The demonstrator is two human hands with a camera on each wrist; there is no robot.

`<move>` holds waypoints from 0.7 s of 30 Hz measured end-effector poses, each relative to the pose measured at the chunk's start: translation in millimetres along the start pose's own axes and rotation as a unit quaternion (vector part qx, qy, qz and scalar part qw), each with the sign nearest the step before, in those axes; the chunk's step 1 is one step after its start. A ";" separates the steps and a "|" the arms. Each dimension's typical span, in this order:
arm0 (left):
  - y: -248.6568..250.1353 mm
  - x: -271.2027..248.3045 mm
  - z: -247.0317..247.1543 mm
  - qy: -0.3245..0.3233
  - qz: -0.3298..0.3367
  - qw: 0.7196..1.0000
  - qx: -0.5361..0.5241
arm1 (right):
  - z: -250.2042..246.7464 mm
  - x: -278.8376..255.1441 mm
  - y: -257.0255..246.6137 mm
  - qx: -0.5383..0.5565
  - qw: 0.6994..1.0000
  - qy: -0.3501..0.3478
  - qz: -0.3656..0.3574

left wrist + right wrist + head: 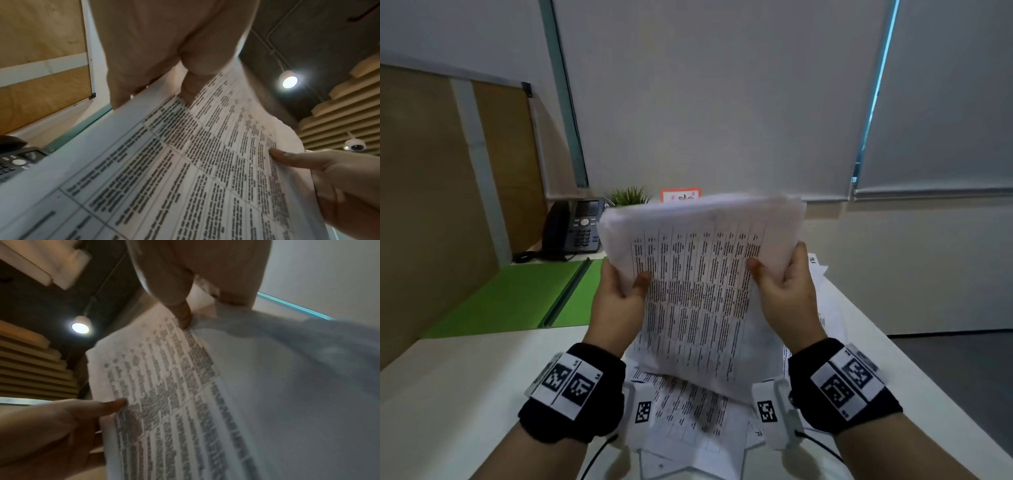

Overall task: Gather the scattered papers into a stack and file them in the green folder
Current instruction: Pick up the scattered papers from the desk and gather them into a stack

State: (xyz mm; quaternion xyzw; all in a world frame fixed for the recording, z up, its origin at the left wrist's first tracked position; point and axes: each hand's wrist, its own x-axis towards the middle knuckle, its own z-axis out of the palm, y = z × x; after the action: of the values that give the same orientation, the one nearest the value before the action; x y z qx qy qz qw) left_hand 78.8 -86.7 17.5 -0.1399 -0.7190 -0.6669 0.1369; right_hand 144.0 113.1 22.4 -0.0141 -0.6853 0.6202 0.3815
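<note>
I hold a stack of printed papers (698, 291) upright above the white desk (465, 377), its lower edge near the sheets below. My left hand (619, 294) grips the stack's left edge, thumb on the front. My right hand (784, 284) grips the right edge the same way. Both wrist views show the printed stack (185, 162) (174, 394) close up, with each thumb pressed on the front page. More loose papers (688, 421) lie on the desk beneath the stack and to the right (822, 274). The green folder (524, 294) lies open on the desk at the left.
A black desk phone (575, 226) stands behind the folder, beside a small green plant (628, 196) and an orange-framed card (681, 195). A brown partition (431, 205) closes the left side. The desk's right edge (914, 359) drops to a grey floor.
</note>
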 end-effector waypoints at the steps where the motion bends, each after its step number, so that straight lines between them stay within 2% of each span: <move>1: 4.5 -0.3 1.4 0.016 0.008 1.000 0.002 | 2.8 -1.7 -5.8 0.002 1.000 0.009 -0.021; 4: 18.8 -5.3 2.3 0.043 0.031 0.999 -0.009 | 6.6 -7.6 -23.4 -0.006 0.996 0.038 -0.077; 6: 22.1 -11.1 0.5 0.033 0.031 0.999 -0.021 | 5.9 -10.7 -27.4 -0.029 0.995 0.034 -0.090; 10: 13.3 -21.4 -0.3 -0.019 -0.037 0.998 -0.039 | -0.7 -19.9 -9.8 -0.058 0.998 -0.024 -0.013; 13: 2.1 -25.2 3.6 -0.046 -0.069 0.996 -0.020 | -4.2 -24.7 2.1 -0.064 0.997 -0.038 0.035; 18: -0.8 -23.2 4.9 -0.011 -0.039 0.999 -0.025 | -3.5 -23.8 0.2 -0.049 0.998 -0.023 0.026; 21: -5.8 -27.6 5.2 -0.047 -0.060 0.997 -0.025 | -4.0 -29.5 2.0 -0.064 0.997 -0.035 0.032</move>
State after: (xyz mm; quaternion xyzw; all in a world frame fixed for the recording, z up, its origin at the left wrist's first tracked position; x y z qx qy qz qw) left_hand 102.0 -82.4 1.2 -0.1310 -0.7146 -0.6846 0.0587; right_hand 166.2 102.4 5.5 -0.0385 -0.7354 0.5873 0.3357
